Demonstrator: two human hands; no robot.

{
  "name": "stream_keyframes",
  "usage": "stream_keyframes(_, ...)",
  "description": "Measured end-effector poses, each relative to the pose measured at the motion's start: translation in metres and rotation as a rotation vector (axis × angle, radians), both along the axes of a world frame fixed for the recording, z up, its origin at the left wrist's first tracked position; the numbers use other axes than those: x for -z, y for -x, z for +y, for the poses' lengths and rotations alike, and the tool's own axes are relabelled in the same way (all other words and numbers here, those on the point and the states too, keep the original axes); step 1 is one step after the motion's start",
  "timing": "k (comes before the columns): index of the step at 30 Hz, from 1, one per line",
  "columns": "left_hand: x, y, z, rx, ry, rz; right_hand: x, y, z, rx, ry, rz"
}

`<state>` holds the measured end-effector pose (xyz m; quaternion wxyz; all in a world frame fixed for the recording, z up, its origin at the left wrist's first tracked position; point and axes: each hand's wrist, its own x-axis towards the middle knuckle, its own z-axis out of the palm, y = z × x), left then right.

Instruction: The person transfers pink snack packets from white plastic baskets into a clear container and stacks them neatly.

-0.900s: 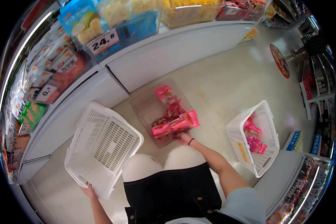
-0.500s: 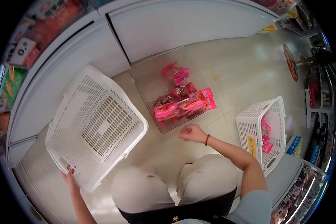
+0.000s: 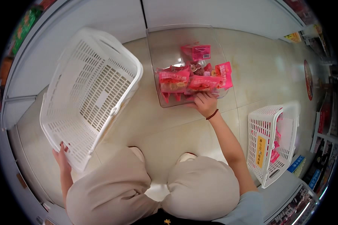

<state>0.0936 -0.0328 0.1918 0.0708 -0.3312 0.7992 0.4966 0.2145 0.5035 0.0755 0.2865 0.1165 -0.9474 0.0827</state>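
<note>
My left hand (image 3: pixel 62 156) grips the near-left rim of a large white slotted basket (image 3: pixel 136 71), fingers hooked through the handle hole. The basket is tilted, and its slotted bottom shows. In front of me on the floor stands a clear plastic bin (image 3: pixel 154 60) with several pink snack packets (image 3: pixel 174 80) heaped mostly toward its near side. At the near edge of that bin is my right hand (image 3: pixel 205 105), its fingers bent over the rim beside the packets and its thumb outside. Part of its fingertips is hidden.
A second white basket (image 3: pixel 256 122) with pink packets (image 3: pixel 275 155) inside and a yellow label stands at the right. White cabinet fronts (image 3: pixel 214 15) run along the far side and left. Stocked shelves line the right edge. Tiled floor (image 3: pixel 146 131) lies before my knees.
My right hand has moved from short of the clear bin onto its near rim. My left hand still holds the white basket. The whole view has shifted, with the bin now higher in it.
</note>
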Motion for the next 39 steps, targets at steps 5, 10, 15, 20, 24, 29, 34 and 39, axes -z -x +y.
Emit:
stream_keyframes(5, 0.007, 0.032, -0.013, 0.038, -0.016, 0.066, -0.068, 0.004, 0.004, 0.078, 0.049, 0.133)
stream_keyframes(10, 0.007, 0.052, 0.005, 0.062, 0.041, 0.091, -0.134, -0.025, 0.016, 0.0, -0.005, 0.14)
stream_keyframes(15, -0.001, 0.048, 0.035, 0.049, -0.03, 0.177, -0.223, -0.059, 0.018, -0.056, -0.166, 0.116)
stream_keyframes(20, 0.008, 0.028, 0.057, 0.068, -0.062, 0.235, -0.306, -0.046, 0.023, -0.127, -0.366, -0.072)
stream_keyframes(24, 0.027, 0.027, 0.103, 0.097, -0.198, 0.304, -0.384, 0.018, -0.005, -0.312, -0.606, -0.365)
stream_keyframes(29, 0.033, 0.028, 0.189, 0.162, -0.517, 0.396, -0.428, 0.091, -0.06, -0.464, -0.917, -0.729)
stream_keyframes(34, 0.023, 0.007, 0.184, -0.004, -0.779, 0.335, -0.388, 0.167, -0.129, -0.755, -1.187, -1.001)
stream_keyframes(39, 0.018, 0.007, 0.212, -0.07, -0.981, 0.357, -0.372, 0.162, -0.129, -0.731, -1.352, -1.072)
